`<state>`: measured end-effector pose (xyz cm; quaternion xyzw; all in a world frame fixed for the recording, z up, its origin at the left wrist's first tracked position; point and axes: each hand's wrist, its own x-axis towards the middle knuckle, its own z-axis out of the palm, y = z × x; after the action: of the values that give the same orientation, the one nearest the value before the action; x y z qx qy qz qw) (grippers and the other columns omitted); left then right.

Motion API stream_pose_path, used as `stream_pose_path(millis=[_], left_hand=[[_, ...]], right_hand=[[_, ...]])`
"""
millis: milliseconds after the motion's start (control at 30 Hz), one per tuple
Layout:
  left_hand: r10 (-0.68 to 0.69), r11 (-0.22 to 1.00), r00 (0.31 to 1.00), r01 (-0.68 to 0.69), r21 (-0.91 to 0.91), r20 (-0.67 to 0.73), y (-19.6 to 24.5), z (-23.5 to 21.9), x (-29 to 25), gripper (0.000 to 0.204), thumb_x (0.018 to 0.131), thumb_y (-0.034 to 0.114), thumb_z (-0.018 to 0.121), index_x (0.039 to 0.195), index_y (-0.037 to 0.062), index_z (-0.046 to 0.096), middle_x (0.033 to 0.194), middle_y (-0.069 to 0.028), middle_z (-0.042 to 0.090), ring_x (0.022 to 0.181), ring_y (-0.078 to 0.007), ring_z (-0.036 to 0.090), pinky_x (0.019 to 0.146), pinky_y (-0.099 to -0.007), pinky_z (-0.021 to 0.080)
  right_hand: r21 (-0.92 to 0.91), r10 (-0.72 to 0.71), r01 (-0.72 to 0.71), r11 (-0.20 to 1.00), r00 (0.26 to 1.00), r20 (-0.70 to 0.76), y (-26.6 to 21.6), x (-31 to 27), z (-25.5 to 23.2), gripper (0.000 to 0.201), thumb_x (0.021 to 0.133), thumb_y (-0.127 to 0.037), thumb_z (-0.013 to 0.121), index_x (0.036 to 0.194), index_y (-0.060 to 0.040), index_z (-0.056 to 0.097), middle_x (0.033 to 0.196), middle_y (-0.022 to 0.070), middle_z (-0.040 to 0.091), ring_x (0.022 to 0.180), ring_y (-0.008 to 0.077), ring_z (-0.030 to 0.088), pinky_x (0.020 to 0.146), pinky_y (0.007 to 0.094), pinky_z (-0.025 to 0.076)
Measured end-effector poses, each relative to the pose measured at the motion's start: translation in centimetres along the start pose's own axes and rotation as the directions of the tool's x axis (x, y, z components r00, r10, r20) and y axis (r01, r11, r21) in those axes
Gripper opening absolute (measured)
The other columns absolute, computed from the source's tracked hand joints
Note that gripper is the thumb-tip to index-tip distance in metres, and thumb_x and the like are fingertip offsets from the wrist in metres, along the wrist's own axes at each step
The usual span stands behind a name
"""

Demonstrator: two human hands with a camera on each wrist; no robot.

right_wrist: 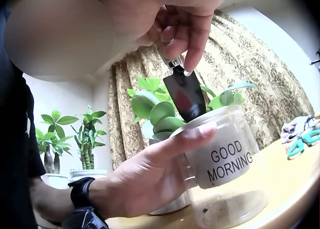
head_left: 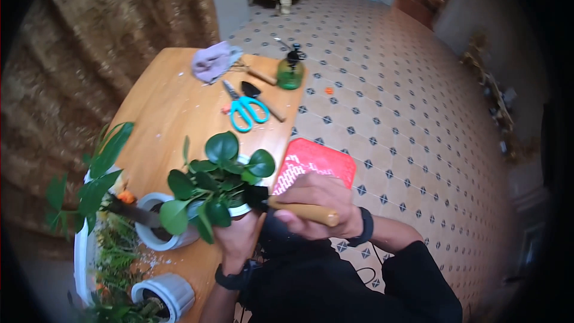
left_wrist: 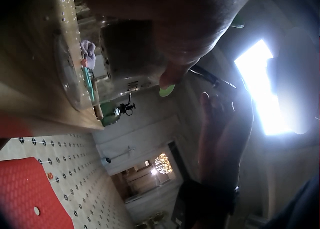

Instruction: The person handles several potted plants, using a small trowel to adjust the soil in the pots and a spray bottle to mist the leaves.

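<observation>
A clear plastic pot printed GOOD MORNING holds a plant with round green leaves. My left hand grips it low at the table's near edge, thumb along the rim in the right wrist view. A small trowel is in my right hand, its wooden handle under the fingers. Its black blade points down inside the pot's rim, beside the leaves; the tip is hidden behind the rim. Seen from the left wrist, the right hand is raised beside the pot.
Teal scissors, another small trowel, a purple cloth and a green spray bottle lie or stand toward the far end of the wooden table. White potted plants line the left side. A red stool stands right.
</observation>
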<state>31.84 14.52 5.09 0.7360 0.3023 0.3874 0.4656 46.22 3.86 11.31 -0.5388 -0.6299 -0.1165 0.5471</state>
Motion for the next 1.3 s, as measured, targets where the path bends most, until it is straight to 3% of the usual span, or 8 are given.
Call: stream_pose_path(millis=[167,267,333,400,767,833,1267,1300], left_hand=[[0.050,0.992,0.998,-0.047,-0.115,0.023,0.6,-0.3,0.5,0.010,0.085,0.000,0.075,0.095,0.0005,0.073,0.084,-0.0052,0.071,0.074,-0.0154,0.068,0.066,-0.0336,0.053],[0.097,0.995,0.987,-0.096,-0.012,0.125,0.2,-0.9,0.5,0.008,0.087,0.002,0.074,0.095,0.0023,0.073,0.082,-0.0058,0.069,0.074,-0.0185,0.068,0.067,-0.0339,0.053],[0.047,0.997,0.993,-0.039,-0.072,0.111,0.2,-0.8,0.3,0.010,0.089,0.005,0.074,0.099,0.0047,0.074,0.082,-0.0061,0.068,0.075,-0.0213,0.068,0.067,-0.0342,0.053],[0.026,0.989,0.996,-0.014,-0.144,0.085,-0.7,-0.6,0.0,0.018,0.080,0.002,0.079,0.098,0.0009,0.074,0.090,-0.0036,0.074,0.079,-0.0128,0.069,0.070,-0.0312,0.056],[0.003,0.989,0.982,0.026,-0.149,0.190,-0.9,-0.8,0.2,0.019,0.084,-0.001,0.077,0.102,-0.0006,0.075,0.096,-0.0078,0.076,0.085,-0.0179,0.072,0.076,-0.0311,0.057],[-0.051,0.951,0.981,0.104,-0.291,0.185,-0.8,-0.7,0.3,0.018,0.085,0.000,0.077,0.103,-0.0004,0.075,0.098,-0.0077,0.076,0.086,-0.0172,0.072,0.076,-0.0316,0.057],[-0.080,0.973,0.989,0.104,-0.204,0.121,-1.0,-0.7,0.2,0.016,0.087,0.002,0.076,0.103,0.0013,0.076,0.094,-0.0055,0.076,0.084,-0.0149,0.071,0.073,-0.0308,0.057],[0.003,0.993,0.989,0.014,-0.116,0.148,-1.3,-0.7,0.0,0.015,0.088,0.004,0.076,0.102,0.0026,0.076,0.093,-0.0056,0.075,0.082,-0.0156,0.071,0.071,-0.0320,0.056]], right_hand=[[-0.152,-0.029,0.043,0.987,0.995,0.094,-0.4,-0.1,-0.2,0.023,0.086,-0.016,0.080,0.100,-0.0012,0.069,0.080,0.0083,0.073,0.065,0.0217,0.071,0.058,0.0295,0.057],[-0.142,-0.045,0.063,0.988,0.991,0.123,-0.2,0.0,0.2,0.025,0.084,-0.014,0.082,0.100,-0.0007,0.069,0.080,0.0092,0.072,0.064,0.0215,0.071,0.057,0.0295,0.056],[-0.146,-0.035,0.053,0.988,0.992,0.125,-0.2,0.0,0.5,0.025,0.083,-0.013,0.082,0.100,-0.0005,0.069,0.080,0.0094,0.071,0.063,0.0213,0.070,0.056,0.0296,0.056],[-0.151,-0.024,0.043,0.988,0.992,0.125,0.0,0.2,0.9,0.026,0.082,-0.012,0.083,0.100,-0.0004,0.069,0.081,0.0095,0.071,0.062,0.0212,0.069,0.055,0.0298,0.055],[-0.180,-0.033,0.039,0.983,0.999,0.040,0.6,-0.3,2.1,0.030,0.080,-0.014,0.087,0.102,-0.0009,0.072,0.080,0.0078,0.067,0.059,0.0192,0.065,0.050,0.0295,0.051],[-0.188,-0.023,0.035,0.982,0.997,0.068,0.5,-0.2,1.9,0.027,0.080,-0.011,0.085,0.100,-0.0003,0.070,0.082,0.0090,0.069,0.061,0.0208,0.066,0.052,0.0303,0.053],[-0.210,-0.029,0.043,0.977,0.997,0.071,0.2,0.4,1.4,0.028,0.080,-0.014,0.087,0.100,-0.0030,0.070,0.079,0.0071,0.067,0.059,0.0194,0.066,0.050,0.0297,0.050],[-0.237,-0.024,0.046,0.970,0.995,0.094,0.2,0.4,1.4,0.025,0.082,-0.014,0.084,0.099,-0.0030,0.070,0.079,0.0071,0.067,0.061,0.0207,0.065,0.051,0.0316,0.050]])
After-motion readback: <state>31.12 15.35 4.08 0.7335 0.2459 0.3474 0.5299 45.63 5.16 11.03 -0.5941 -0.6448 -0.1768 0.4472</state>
